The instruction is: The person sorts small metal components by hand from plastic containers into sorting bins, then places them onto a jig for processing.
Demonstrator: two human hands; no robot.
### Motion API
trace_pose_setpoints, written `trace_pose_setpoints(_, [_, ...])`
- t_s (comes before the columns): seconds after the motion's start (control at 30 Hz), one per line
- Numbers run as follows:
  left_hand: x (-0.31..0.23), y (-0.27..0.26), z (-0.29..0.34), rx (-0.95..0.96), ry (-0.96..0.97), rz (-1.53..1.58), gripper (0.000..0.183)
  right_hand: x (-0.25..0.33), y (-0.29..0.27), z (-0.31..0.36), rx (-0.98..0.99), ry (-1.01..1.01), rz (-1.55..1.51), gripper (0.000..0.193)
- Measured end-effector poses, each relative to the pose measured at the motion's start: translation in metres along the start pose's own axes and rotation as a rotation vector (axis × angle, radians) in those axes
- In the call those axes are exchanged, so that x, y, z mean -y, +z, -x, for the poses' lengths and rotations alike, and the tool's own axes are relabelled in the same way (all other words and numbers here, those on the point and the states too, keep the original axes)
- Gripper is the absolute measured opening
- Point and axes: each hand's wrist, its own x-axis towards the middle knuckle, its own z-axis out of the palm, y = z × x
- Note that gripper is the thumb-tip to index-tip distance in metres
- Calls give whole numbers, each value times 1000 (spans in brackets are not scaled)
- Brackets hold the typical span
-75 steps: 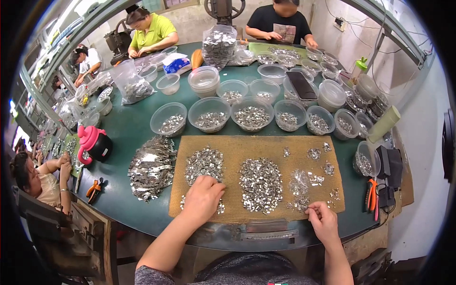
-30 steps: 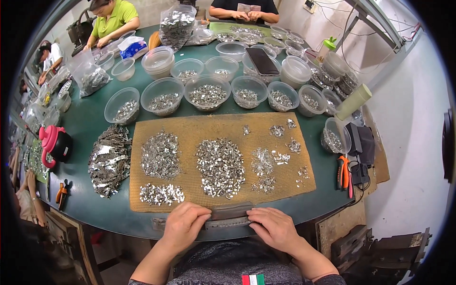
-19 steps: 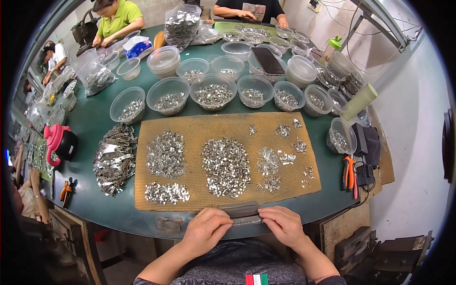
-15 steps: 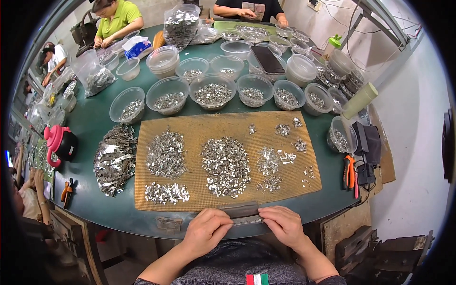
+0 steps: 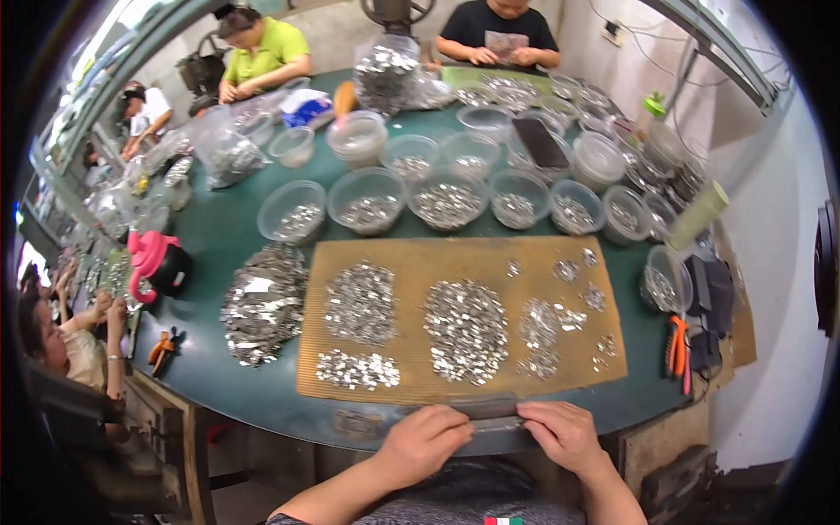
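At the table's near edge, my left hand (image 5: 427, 444) and my right hand (image 5: 564, 437) grip the two ends of a narrow metal strip (image 5: 498, 424), fingers closed. The strip is blurred, and its ends are hidden under my fingers. Just behind it lies a dark grey bar (image 5: 484, 408), against the front edge of a tan ribbed mat (image 5: 407, 262). On the mat are a large pile of small shiny metal pieces (image 5: 466, 332), a pile of thinner pieces (image 5: 360, 302), a flatter bright pile (image 5: 357, 369) and several little heaps to the right.
Clear plastic bowls (image 5: 367, 203) of metal bits line the mat's far side. Left of it sit a heap of metal strips (image 5: 264, 306), a pink-lidded flask (image 5: 160, 265) and orange pliers (image 5: 163, 352). More orange-handled pliers (image 5: 676, 348) lie right. Co-workers sit behind and left.
The whole view has shifted, so the table appears further right and slightly lower. My hands keep their hold on the strip. The far co-worker in black has brought both hands closer together.
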Motion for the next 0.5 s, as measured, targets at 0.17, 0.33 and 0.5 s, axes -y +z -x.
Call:
trace_pose_setpoints(0.17, [1, 1, 17, -27, -17, 162, 25, 25, 4, -31, -6, -103, 73, 19])
trace_pose_setpoints(0.33, [-2, -7, 28, -48, -50, 182, 26, 38, 47, -103, 91, -350, 166, 14])
trace_pose_setpoints(0.5, [7, -8, 33, -79, -61, 244, 23, 23, 102, -159, 183, -348, 275, 11])
